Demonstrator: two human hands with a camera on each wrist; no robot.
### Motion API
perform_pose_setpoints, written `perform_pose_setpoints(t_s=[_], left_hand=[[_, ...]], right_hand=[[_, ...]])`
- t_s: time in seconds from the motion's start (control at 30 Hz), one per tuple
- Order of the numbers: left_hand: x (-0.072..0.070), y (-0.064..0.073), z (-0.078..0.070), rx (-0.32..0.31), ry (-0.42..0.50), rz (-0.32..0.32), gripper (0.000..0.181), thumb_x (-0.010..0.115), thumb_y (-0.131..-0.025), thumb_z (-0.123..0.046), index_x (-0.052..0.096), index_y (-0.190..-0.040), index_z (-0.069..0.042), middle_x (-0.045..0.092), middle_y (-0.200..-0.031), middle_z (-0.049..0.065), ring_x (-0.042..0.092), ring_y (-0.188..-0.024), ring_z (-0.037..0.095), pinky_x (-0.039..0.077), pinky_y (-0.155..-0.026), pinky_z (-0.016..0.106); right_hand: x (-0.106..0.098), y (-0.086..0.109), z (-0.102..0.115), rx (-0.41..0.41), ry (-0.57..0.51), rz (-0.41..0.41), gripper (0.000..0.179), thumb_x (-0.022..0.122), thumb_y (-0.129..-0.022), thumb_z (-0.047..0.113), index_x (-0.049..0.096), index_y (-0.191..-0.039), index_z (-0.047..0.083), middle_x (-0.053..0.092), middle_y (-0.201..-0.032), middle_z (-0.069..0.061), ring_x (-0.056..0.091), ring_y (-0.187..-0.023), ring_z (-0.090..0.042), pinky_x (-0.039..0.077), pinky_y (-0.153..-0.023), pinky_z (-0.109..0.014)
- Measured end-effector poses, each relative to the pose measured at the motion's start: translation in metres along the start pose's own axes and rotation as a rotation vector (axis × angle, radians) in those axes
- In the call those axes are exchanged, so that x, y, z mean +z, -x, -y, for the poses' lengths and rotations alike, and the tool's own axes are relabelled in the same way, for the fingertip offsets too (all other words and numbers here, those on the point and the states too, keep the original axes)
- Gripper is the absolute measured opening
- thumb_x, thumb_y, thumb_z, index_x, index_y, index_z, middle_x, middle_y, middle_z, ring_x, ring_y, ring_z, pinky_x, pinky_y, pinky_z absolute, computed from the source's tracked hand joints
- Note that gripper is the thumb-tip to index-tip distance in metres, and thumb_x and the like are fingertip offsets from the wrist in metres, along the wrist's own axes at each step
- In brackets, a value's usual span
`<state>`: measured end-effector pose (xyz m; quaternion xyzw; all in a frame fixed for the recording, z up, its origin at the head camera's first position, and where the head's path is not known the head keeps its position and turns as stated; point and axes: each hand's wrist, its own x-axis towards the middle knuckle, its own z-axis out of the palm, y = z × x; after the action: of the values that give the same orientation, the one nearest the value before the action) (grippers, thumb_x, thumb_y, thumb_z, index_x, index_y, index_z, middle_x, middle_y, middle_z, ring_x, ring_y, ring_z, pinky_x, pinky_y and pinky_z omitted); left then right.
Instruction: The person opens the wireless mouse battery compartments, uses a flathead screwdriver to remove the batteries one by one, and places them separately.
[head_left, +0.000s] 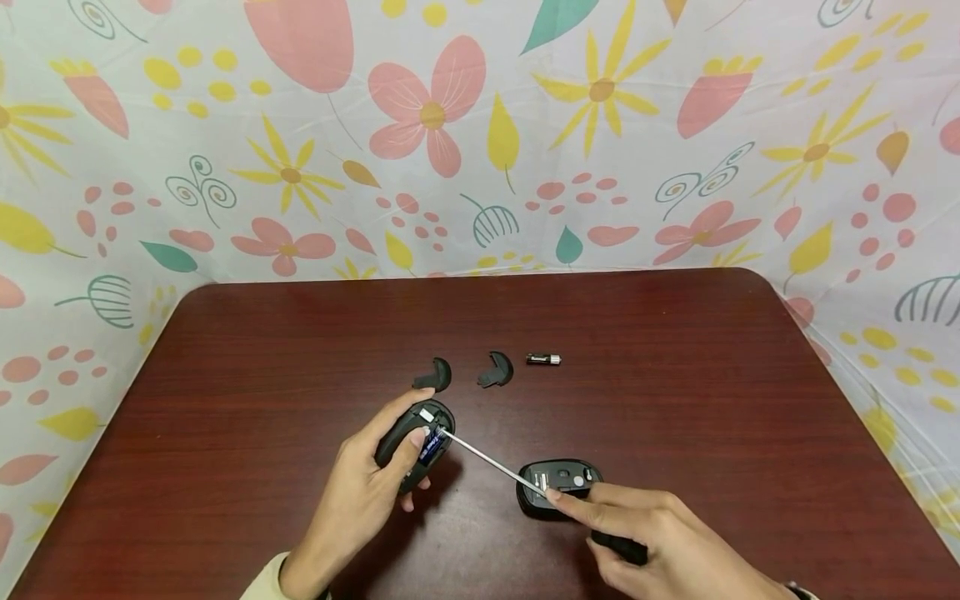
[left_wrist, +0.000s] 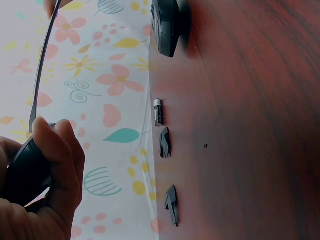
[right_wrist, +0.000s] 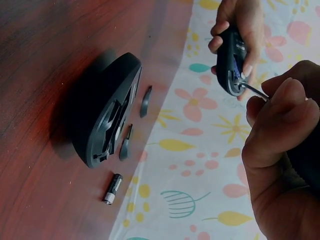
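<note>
My left hand grips a black computer mouse, its underside turned up and its battery bay uncovered. A blue battery lies in that bay, with the left thumb beside it. My right hand holds a screwdriver by its black handle, the index finger stretched along the metal shaft. The screwdriver's tip reaches into the bay at the battery's end, as the right wrist view also shows. Below the shaft, a second black mouse lies upside down on the table with its battery bay uncovered.
Two black curved battery covers lie beyond the left hand. A loose black-and-silver battery is to their right. A tiny dark piece lies on the brown table. Patterned cloth hangs around the table's back and sides.
</note>
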<state>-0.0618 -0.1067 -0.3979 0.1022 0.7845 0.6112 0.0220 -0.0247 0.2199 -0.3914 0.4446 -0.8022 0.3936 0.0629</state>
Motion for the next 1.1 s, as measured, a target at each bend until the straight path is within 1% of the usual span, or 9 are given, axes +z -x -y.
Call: perform_pose_setpoints(t_s=[0.2,0.4,0.5,0.63,0.67,0.8,0.87,0.97,1.1], left_hand=[[-0.001,-0.001,0.0,0.0,0.001,-0.004,0.039,0.06,-0.108,-0.019,0.058,-0.144,-0.033,0.071,-0.102,0.019,0.07,-0.057,0.024,0.057,-0.041,0.035],[-0.002,-0.001,0.0,-0.019,0.005,-0.01,0.038,0.06,-0.108,-0.019,0.059,-0.143,-0.034,0.07,-0.107,0.02,0.07,-0.058,0.024,0.058,-0.042,0.036],[-0.002,0.0,0.001,-0.026,0.003,-0.019,0.039,0.06,-0.108,-0.019,0.058,-0.143,-0.034,0.07,-0.109,0.021,0.07,-0.058,0.024,0.058,-0.041,0.036],[-0.003,0.001,0.002,-0.044,0.007,-0.027,0.039,0.06,-0.108,-0.02,0.058,-0.144,-0.035,0.071,-0.111,0.019,0.07,-0.059,0.025,0.058,-0.042,0.037],[-0.004,0.001,0.002,-0.05,0.009,-0.028,0.039,0.06,-0.108,-0.02,0.058,-0.144,-0.035,0.071,-0.111,0.019,0.071,-0.059,0.025,0.058,-0.042,0.037],[-0.005,0.001,0.003,-0.069,0.013,-0.034,0.039,0.061,-0.108,-0.02,0.058,-0.143,-0.035,0.071,-0.113,0.019,0.071,-0.06,0.026,0.059,-0.043,0.037],[-0.005,0.001,0.003,-0.069,0.01,-0.036,0.039,0.061,-0.108,-0.02,0.059,-0.143,-0.035,0.071,-0.114,0.019,0.071,-0.06,0.026,0.059,-0.043,0.037],[-0.006,0.001,0.003,-0.066,0.004,-0.037,0.039,0.061,-0.108,-0.02,0.059,-0.143,-0.036,0.07,-0.114,0.02,0.071,-0.06,0.025,0.058,-0.043,0.037],[-0.006,0.001,0.004,-0.061,-0.002,-0.036,0.039,0.06,-0.108,-0.02,0.058,-0.143,-0.036,0.071,-0.114,0.02,0.071,-0.06,0.025,0.058,-0.043,0.036]], right_hand=[[0.0,0.001,0.003,-0.01,-0.014,-0.007,0.043,0.063,-0.103,0.009,0.061,-0.146,0.007,0.07,-0.113,-0.006,0.056,-0.087,-0.001,0.04,-0.062,0.001],[-0.002,0.002,0.006,0.011,0.063,-0.06,0.042,0.047,-0.108,0.027,0.065,-0.141,0.009,0.071,-0.114,-0.001,0.057,-0.089,0.0,0.042,-0.064,-0.001],[-0.002,0.004,0.006,0.037,0.059,-0.087,0.042,0.065,-0.1,0.004,0.066,-0.141,0.009,0.066,-0.101,0.005,0.052,-0.083,0.005,0.039,-0.062,0.0],[-0.003,0.008,0.006,0.102,0.082,-0.136,0.083,0.075,-0.065,-0.018,0.065,-0.142,0.011,0.047,-0.082,0.01,0.034,-0.073,0.011,0.031,-0.056,0.003],[-0.003,0.009,0.006,0.116,0.111,-0.153,0.085,0.075,-0.062,-0.018,0.066,-0.142,0.012,0.044,-0.08,0.011,0.031,-0.072,0.011,0.029,-0.056,0.002],[-0.003,0.011,0.003,0.165,0.225,-0.232,0.083,0.073,-0.061,-0.015,0.069,-0.138,0.014,0.041,-0.077,0.012,0.029,-0.07,0.01,0.028,-0.055,0.0],[-0.004,0.011,0.003,0.223,0.287,-0.264,0.081,0.073,-0.061,-0.014,0.071,-0.135,0.017,0.053,-0.081,0.014,0.038,-0.073,0.01,0.03,-0.058,-0.001],[-0.006,0.013,0.002,0.308,0.335,-0.284,0.078,0.072,-0.063,-0.015,0.072,-0.135,0.018,0.053,-0.083,0.018,0.039,-0.072,0.01,0.03,-0.058,-0.003],[-0.008,0.017,-0.001,0.36,0.366,-0.312,0.075,0.069,-0.066,-0.015,0.072,-0.134,0.015,0.043,-0.081,0.019,0.026,-0.065,0.012,0.026,-0.053,-0.004]])
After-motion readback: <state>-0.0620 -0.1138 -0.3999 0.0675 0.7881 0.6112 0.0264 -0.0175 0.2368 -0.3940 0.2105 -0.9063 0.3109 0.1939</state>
